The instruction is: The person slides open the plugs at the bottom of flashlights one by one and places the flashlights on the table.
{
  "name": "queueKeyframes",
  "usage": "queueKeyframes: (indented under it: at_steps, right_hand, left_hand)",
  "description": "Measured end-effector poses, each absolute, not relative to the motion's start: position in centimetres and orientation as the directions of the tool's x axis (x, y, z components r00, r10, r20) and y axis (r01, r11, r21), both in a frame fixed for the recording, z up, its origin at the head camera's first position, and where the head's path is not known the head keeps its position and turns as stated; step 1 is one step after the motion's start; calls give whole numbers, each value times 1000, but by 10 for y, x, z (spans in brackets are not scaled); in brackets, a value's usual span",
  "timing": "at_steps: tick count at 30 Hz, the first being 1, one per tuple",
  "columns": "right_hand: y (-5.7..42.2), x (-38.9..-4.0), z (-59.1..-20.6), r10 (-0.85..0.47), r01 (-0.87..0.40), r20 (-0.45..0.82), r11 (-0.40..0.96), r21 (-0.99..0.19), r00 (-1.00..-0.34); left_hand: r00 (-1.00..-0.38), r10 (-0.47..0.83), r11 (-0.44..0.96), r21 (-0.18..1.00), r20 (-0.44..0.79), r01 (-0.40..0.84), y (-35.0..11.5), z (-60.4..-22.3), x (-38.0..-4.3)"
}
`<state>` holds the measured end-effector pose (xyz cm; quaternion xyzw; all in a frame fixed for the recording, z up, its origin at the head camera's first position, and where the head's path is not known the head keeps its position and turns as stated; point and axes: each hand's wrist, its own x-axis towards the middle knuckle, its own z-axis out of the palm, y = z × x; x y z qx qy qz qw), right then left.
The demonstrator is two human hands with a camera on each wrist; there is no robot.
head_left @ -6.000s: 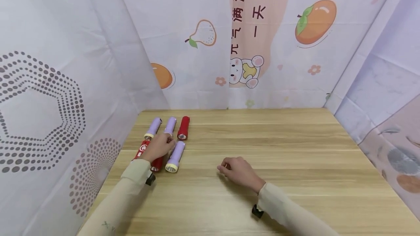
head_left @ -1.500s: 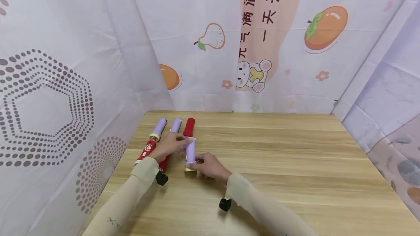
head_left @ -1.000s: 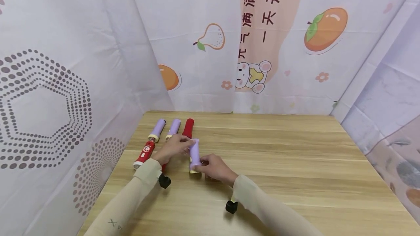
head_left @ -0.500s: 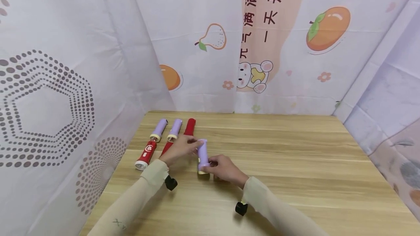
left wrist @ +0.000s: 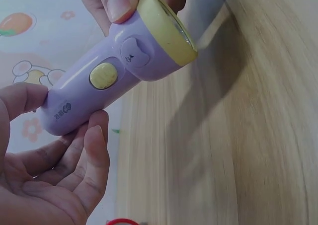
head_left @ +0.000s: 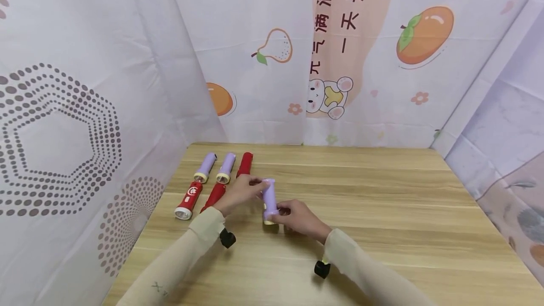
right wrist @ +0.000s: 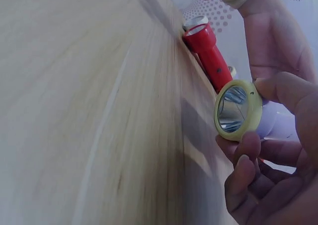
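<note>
1. Lilac flashlight [head_left: 270, 196], held above the tabletop [head_left: 361, 192]: left hand [head_left: 240, 191] pinches its tail, right hand [head_left: 302, 219] its yellow head. Dark print near the tail, too small to read.
2. Curtain [head_left: 352, 60] reads "元气滴滴" and "一天开"; further characters cut off.
3. In the head view, one red flashlight's [head_left: 216, 194] near end is hidden.
4. Wood-grain surface, patterned curtains around.
</note>
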<state>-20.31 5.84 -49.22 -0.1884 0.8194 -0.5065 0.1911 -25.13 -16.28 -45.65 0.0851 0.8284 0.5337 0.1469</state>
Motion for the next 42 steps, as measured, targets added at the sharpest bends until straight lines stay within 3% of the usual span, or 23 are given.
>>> queueKeyframes:
  at_steps: [21,42]
  right_hand:
    - [90,-196,-494,-509,-136,-93,394,-909,-856]
    - [146,-188,-495,-453,-124,-91,424,-897,-887]
  left_hand:
    - [-927,360,379,925,-104,43,-135,-460,-247]
    - [-909,408,343,937,-84,68,-80,-459,-250]
